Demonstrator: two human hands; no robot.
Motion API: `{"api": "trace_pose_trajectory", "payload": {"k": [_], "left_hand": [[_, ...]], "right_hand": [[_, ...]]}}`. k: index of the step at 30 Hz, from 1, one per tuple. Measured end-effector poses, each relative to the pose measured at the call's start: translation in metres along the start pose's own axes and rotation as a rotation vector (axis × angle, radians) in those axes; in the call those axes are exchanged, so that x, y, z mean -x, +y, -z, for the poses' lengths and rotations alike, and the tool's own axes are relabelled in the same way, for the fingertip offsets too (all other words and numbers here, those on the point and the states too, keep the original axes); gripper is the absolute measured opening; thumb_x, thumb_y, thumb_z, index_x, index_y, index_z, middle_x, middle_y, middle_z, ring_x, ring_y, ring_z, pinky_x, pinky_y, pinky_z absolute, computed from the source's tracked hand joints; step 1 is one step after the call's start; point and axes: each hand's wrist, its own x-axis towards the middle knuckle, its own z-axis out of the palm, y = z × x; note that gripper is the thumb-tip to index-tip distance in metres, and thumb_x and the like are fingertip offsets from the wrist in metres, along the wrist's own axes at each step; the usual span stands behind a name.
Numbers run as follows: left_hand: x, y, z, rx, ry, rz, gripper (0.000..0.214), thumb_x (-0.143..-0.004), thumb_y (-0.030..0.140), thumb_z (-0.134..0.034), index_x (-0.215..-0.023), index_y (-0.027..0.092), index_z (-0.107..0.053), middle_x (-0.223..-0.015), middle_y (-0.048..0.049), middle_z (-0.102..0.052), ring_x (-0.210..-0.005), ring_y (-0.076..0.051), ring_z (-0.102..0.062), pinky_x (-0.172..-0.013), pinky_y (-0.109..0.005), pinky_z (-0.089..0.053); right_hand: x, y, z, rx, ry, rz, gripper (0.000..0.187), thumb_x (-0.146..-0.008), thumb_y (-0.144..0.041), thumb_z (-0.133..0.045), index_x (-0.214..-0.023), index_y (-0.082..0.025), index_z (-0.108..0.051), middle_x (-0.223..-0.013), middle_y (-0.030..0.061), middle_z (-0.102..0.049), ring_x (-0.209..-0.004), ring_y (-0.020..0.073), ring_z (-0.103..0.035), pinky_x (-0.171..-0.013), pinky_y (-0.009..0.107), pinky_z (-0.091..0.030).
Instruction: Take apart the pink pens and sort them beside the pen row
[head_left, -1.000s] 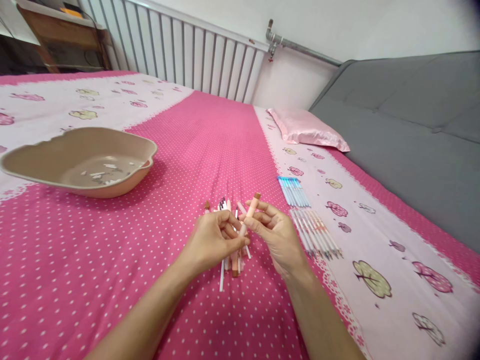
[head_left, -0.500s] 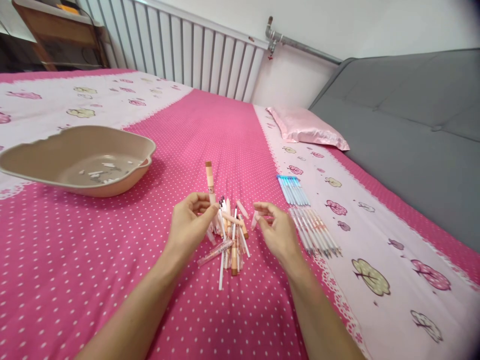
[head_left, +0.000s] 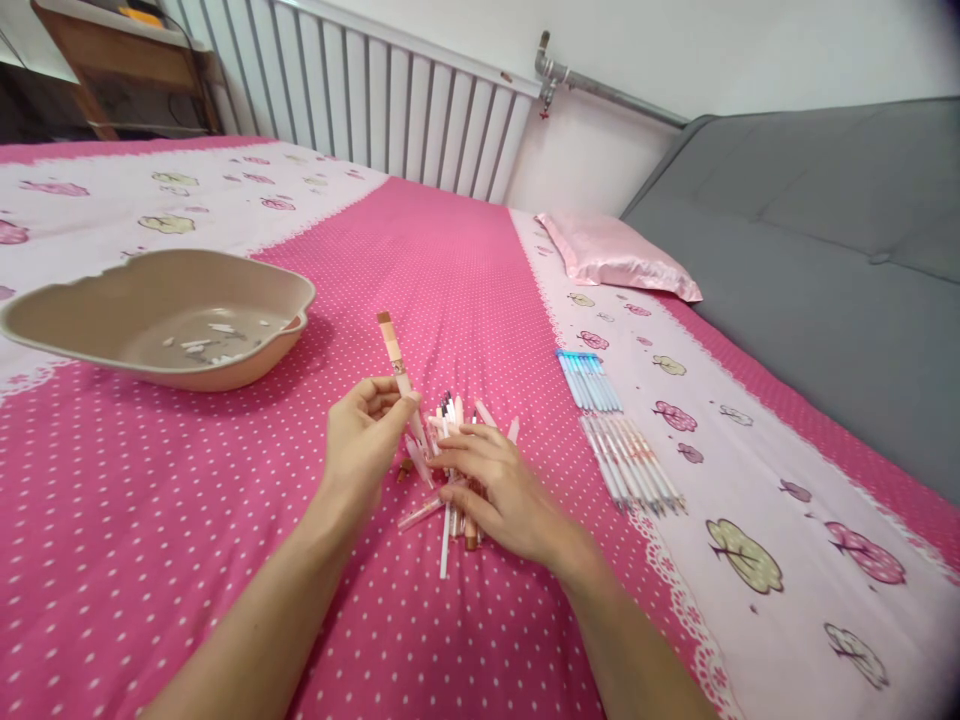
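Note:
Between the thumb and fingers of my left hand point(head_left: 367, 425) is a pen point(head_left: 391, 345) with a peach and brown upper end, tilted up to the left. My right hand point(head_left: 499, 485) lies over a loose pile of pen parts point(head_left: 445, 545), its fingers stretched out to the left and apart. It covers much of the pile, so whether it touches any one part is unclear. White tubes, pink pieces and clear barrels show around the fingers. A pale pink piece point(head_left: 514, 430) lies just beyond my right hand.
A beige basin point(head_left: 202, 377) with small white pieces inside stands at the left. To the right lie a row of blue-capped pens point(head_left: 589, 382) and a row of clear pens point(head_left: 631, 462). Farther back are a pink pillow point(head_left: 615, 255), a grey headboard point(head_left: 810, 200) and a radiator point(head_left: 375, 95).
My right hand has moved left from the pink piece onto the pile, spreading its fingers; the piece stays on the bed. My left hand has shifted slightly left, tilting the pen.

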Motion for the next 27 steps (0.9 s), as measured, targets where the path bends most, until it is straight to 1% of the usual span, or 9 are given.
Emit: {"api": "trace_pose_trajectory", "payload": {"k": [3,5,8,11,13,18,21,25,27], "left_hand": [[0.0,0.0,0.0,0.013,0.019,0.008,0.022,-0.066,0.023,-0.067,-0.082,0.011,-0.06,-0.073,-0.0025,-0.062,-0.066,-0.013,-0.06,-0.058,-0.021,-0.044],[0.0,0.001,0.0,0.021,0.041,-0.006,0.021,-0.065,0.022,-0.067,-0.081,0.011,-0.059,-0.072,-0.0016,-0.061,-0.063,-0.011,-0.058,-0.056,-0.02,-0.043],[0.0,0.002,-0.002,0.022,0.084,-0.02,0.02,-0.064,0.021,-0.067,-0.08,0.011,-0.06,-0.07,-0.0004,-0.061,-0.06,-0.009,-0.056,-0.054,-0.018,-0.042],[-0.001,0.003,-0.003,0.029,0.097,-0.013,0.02,-0.063,0.021,-0.067,-0.079,0.011,-0.06,-0.069,-0.0002,-0.061,-0.06,-0.009,-0.055,-0.054,-0.018,-0.042],[-0.001,0.003,-0.003,0.038,0.092,-0.009,0.02,-0.063,0.021,-0.067,-0.079,0.011,-0.06,-0.069,-0.0003,-0.061,-0.061,-0.01,-0.056,-0.053,-0.019,-0.042],[-0.001,0.003,-0.003,0.053,0.088,-0.005,0.021,-0.061,0.021,-0.069,-0.078,0.012,-0.061,-0.07,-0.0001,-0.061,-0.062,-0.01,-0.056,-0.054,-0.019,-0.042],[0.0,0.003,-0.002,0.038,0.078,-0.007,0.021,-0.062,0.022,-0.068,-0.079,0.012,-0.061,-0.07,-0.0003,-0.061,-0.06,-0.01,-0.056,-0.054,-0.019,-0.042],[0.001,0.005,-0.003,0.031,0.08,0.006,0.02,-0.063,0.021,-0.068,-0.079,0.012,-0.061,-0.069,-0.0001,-0.061,-0.059,-0.009,-0.055,-0.053,-0.019,-0.042],[0.001,0.006,-0.003,0.033,0.081,0.011,0.019,-0.063,0.02,-0.067,-0.079,0.011,-0.061,-0.069,0.0,-0.061,-0.059,-0.009,-0.055,-0.053,-0.018,-0.042]], "right_hand": [[0.0,-0.009,-0.008,0.089,-0.042,0.027,0.033,-0.089,-0.04,-0.046,-0.114,-0.024,-0.059,-0.132,0.0026,-0.05,-0.132,0.0224,-0.026,-0.107,0.046,-0.025],[0.0,-0.016,-0.014,0.132,-0.079,0.057,0.038,-0.089,-0.045,-0.043,-0.117,-0.023,-0.057,-0.135,0.0024,-0.047,-0.134,0.0231,-0.023,-0.109,0.046,-0.021],[0.001,-0.022,-0.023,0.165,-0.115,0.085,0.044,-0.09,-0.047,-0.04,-0.123,-0.021,-0.051,-0.134,0.0034,-0.049,-0.132,0.0228,-0.027,-0.11,0.046,-0.02],[0.001,-0.023,-0.027,0.185,-0.096,0.091,0.044,-0.091,-0.044,-0.039,-0.127,-0.02,-0.046,-0.133,0.004,-0.05,-0.129,0.0213,-0.031,-0.11,0.045,-0.021],[0.001,-0.022,-0.028,0.201,-0.068,0.089,0.041,-0.092,-0.041,-0.038,-0.126,-0.019,-0.047,-0.129,0.0047,-0.052,-0.126,0.0205,-0.036,-0.11,0.044,-0.022],[-0.001,-0.021,-0.028,0.2,-0.03,0.082,0.035,-0.093,-0.037,-0.038,-0.121,-0.02,-0.05,-0.119,0.0059,-0.056,-0.117,0.0193,-0.043,-0.104,0.041,-0.031],[0.0,-0.022,-0.029,0.204,-0.052,0.074,0.039,-0.092,-0.04,-0.038,-0.125,-0.021,-0.047,-0.123,0.0064,-0.054,-0.121,0.021,-0.039,-0.104,0.043,-0.03],[0.002,-0.023,-0.03,0.243,-0.094,0.064,0.042,-0.093,-0.042,-0.033,-0.129,-0.022,-0.045,-0.136,0.0045,-0.045,-0.131,0.0226,-0.027,-0.11,0.047,-0.021],[0.002,-0.022,-0.032,0.249,-0.105,0.06,0.044,-0.093,-0.043,-0.032,-0.129,-0.021,-0.045,-0.136,0.0045,-0.045,-0.133,0.0228,-0.025,-0.111,0.048,-0.018]]}}
